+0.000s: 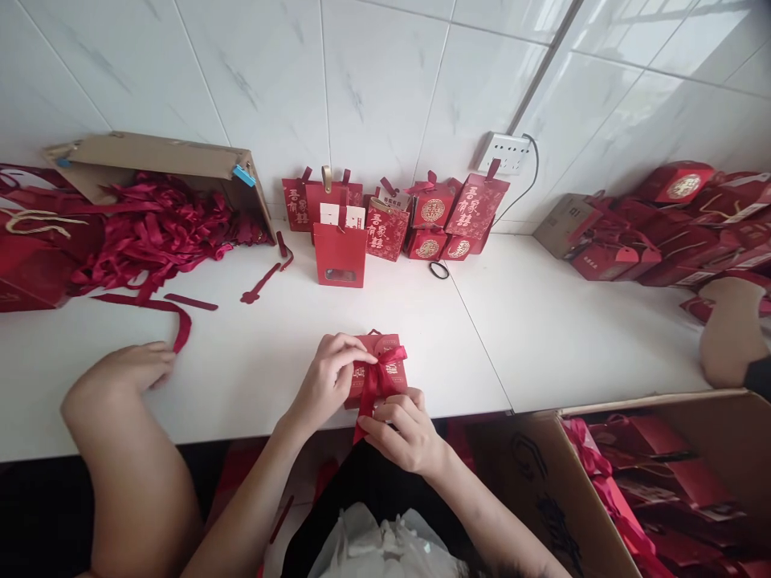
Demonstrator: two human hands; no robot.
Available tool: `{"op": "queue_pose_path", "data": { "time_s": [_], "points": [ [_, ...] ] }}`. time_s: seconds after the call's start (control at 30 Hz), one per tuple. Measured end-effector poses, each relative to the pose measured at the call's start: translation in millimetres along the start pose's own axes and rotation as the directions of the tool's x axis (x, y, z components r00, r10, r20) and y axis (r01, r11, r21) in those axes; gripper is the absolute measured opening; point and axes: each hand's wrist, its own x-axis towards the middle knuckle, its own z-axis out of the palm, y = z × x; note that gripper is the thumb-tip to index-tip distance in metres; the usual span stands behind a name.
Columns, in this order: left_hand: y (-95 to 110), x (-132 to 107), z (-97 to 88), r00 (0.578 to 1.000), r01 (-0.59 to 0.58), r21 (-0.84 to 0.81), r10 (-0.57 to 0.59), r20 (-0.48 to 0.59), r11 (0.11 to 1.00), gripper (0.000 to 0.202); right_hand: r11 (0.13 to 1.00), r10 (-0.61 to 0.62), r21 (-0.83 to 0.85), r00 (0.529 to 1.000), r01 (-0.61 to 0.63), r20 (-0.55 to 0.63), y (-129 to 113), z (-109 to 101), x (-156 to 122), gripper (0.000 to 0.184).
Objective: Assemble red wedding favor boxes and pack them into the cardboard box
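A small red gift box (393, 376) with gold lettering lies at the white table's near edge, straight in front of me. A red satin ribbon (385, 361) is tied over it in a bow. My left hand (330, 376) is closed, pinching the bow's left loop at the knot. My right hand (402, 429) is closed just below the box, pinching the ribbon's hanging tail (364, 417).
Another person's hand (129, 368) rests on the table at left by a loose ribbon strip (174, 317). A tipped carton (150, 156) spills red ribbons. Finished red boxes (385, 221) line the wall. A carton (542, 482) of boxes stands at lower right. Someone's arm (728, 337) shows at right.
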Motion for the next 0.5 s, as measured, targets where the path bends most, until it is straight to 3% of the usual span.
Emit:
{"op": "queue_pose_path", "data": {
  "time_s": [0.13,0.2,0.23,0.3,0.33,0.4,0.43,0.47,0.5],
  "points": [
    [6.5,1.5,-1.7,0.995,0.084,0.014,-0.085,0.053,0.996,0.023,1.0,-0.023,0.004,0.998,0.023,0.059,-8.4,0.6,1.6,0.002],
    [6.6,1.8,-1.1,0.996,0.08,0.037,-0.081,0.047,0.996,0.016,0.995,-0.02,0.1,1.0,0.018,0.022,-8.4,-4.5,2.5,0.013],
    [6.0,1.9,-0.6,0.996,0.073,0.048,-0.075,0.044,0.996,0.014,0.986,0.024,0.166,1.0,-0.02,-0.02,-6.4,-8.4,3.2,0.017],
    [4.7,2.3,0.5,0.997,0.066,0.055,-0.068,0.044,0.996,0.012,0.928,0.278,0.277,0.957,-0.247,-0.077,2.4,-17.4,5.9,0.024],
    [4.3,2.5,1.1,0.997,0.068,0.054,-0.071,0.045,0.996,0.011,0.854,0.458,0.306,0.887,-0.421,-0.058,8.8,-21.4,8.3,0.026],
    [4.1,2.6,2.3,0.996,0.076,0.044,-0.077,0.04,0.996,0.01,0.603,0.756,0.28,0.647,-0.747,0.101,23.8,-26.2,15.1,0.032],
    [4.3,2.3,3.0,0.996,0.082,0.033,-0.083,0.035,0.996,0.009,0.483,0.824,0.238,0.529,-0.843,0.203,31.3,-26.4,19.1,0.036],
    [4.5,1.8,3.7,0.995,0.094,0.016,-0.094,0.024,0.995,0.009,0.403,0.843,0.201,0.448,-0.893,0.298,38.0,-25.2,23.1,0.041],
    [4.7,0.9,4.6,0.994,0.111,-0.01,-0.111,0.001,0.994,0.012,0.363,0.835,0.178,0.404,-0.915,0.373,43.5,-22.8,26.8,0.044]
  ]
}}
